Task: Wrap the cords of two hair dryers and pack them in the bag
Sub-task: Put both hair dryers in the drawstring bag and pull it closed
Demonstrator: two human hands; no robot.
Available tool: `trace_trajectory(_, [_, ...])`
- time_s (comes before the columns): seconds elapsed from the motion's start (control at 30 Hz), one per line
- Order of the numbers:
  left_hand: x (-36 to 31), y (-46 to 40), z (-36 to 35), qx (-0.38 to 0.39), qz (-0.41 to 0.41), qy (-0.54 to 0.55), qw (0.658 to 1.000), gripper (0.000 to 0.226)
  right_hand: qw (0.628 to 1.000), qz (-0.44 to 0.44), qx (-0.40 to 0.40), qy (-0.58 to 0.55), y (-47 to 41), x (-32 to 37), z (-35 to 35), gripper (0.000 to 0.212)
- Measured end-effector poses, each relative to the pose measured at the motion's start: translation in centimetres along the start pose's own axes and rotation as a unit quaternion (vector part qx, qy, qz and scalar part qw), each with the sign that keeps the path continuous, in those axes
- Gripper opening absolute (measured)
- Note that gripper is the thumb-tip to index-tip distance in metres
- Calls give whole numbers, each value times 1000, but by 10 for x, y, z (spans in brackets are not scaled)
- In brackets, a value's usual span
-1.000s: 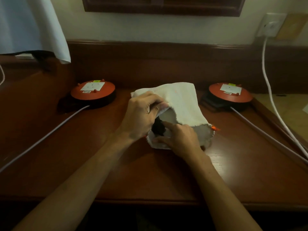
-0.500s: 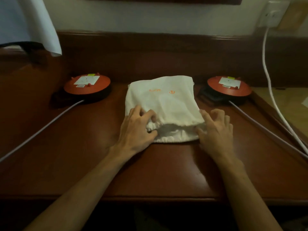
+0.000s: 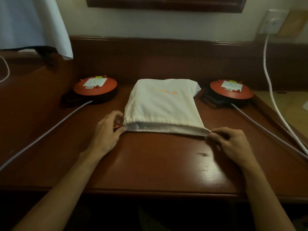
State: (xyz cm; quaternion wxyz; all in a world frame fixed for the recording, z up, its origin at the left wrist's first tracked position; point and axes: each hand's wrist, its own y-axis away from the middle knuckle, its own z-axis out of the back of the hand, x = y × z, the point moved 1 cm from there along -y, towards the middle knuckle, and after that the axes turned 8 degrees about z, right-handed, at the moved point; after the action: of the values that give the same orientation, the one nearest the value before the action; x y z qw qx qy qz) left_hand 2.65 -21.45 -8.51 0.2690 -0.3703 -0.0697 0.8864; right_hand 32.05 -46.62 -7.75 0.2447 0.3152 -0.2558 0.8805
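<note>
The near left corner of the white drawstring bag [image 3: 162, 107] is pinched by the left hand [image 3: 106, 130]; its near right corner is gripped by the curled right hand [image 3: 231, 144]. The bag is laid flat on the wooden surface [image 3: 150, 164], between two orange discs [image 3: 95, 86]

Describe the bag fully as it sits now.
The bag is off-white cloth with orange print on top, lying flat on the desk between two red discs. Its gathered drawstring mouth faces the person, slightly open. The left hand pinches its left corner by an orange cord end; the right hand pinches the right corner.
</note>
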Motion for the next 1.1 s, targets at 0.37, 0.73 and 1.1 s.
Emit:
trace_trajectory(0.37, [45,16,50,-158,238,151,946,5,970,-95,-197,106,6,-29,9,20])
trace_trajectory(0.73, [-40,7,28,162,84,-53,982,79,984,17,6,179,-6,41,-35,52])
trace_trajectory(1.1, [-85,-31,6,102,50,-61,992,13,993,74,57,73,-42,86,-22,27])
